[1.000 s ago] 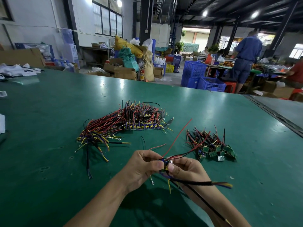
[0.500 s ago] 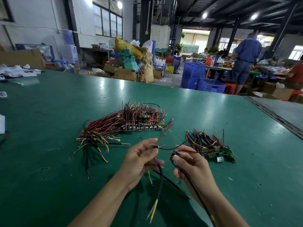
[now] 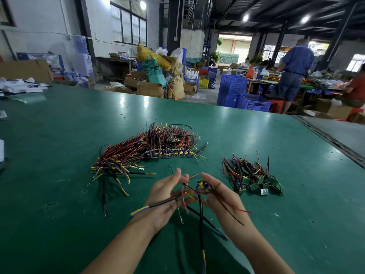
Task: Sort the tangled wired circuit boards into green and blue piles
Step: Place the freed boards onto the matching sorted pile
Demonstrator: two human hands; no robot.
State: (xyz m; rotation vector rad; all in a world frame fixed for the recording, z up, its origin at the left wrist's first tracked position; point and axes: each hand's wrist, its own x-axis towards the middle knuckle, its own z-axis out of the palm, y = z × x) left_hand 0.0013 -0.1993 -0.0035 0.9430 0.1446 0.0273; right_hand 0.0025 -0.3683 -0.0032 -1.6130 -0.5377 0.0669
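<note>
My right hand (image 3: 223, 196) pinches a small circuit board (image 3: 202, 183) at its fingertips; the board carries a yellow part and trails red and black wires. My left hand (image 3: 167, 194) is just left of it, upper fingers spread, with a black cable (image 3: 158, 202) from the same bundle caught between its lower fingers. That cable's yellow and purple end sticks out to the left. On the green table (image 3: 59, 194), the pile of blue boards (image 3: 169, 154) with long wires lies behind my hands. The smaller pile of green boards (image 3: 258, 183) lies to the right.
White papers (image 3: 17, 86) lie at the table's far left. A dark seam (image 3: 327, 139) runs along the table's right side. Beyond the far edge stand blue crates (image 3: 243, 95), cardboard boxes and sacks. A person in blue (image 3: 294, 74) stands at another bench.
My hands have drawn apart and turned. The board, earlier pinched between both hands, is now up at my right fingertips, and the black cable has swung out across my left hand.
</note>
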